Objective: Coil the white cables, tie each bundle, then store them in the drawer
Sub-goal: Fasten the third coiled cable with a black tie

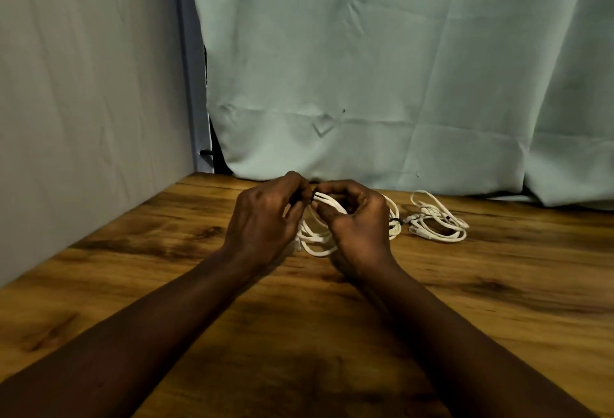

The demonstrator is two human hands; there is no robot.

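Tying a bundle: the coil [315, 235] is held just above the table [133, 268], the right hand [358, 221] closed around its gathered loops while the left hand [265, 218] pinches a dark tie [311, 197] at the top of the loops. The step probably goes best if the strands stay pressed flat while the tie is cinched snug. A second coil [438, 221] lies on the table to the right; no drawer is in view.

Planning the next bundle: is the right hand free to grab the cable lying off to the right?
Probably not yet: the right hand is gripping the coil, though nothing blocks the other cable.
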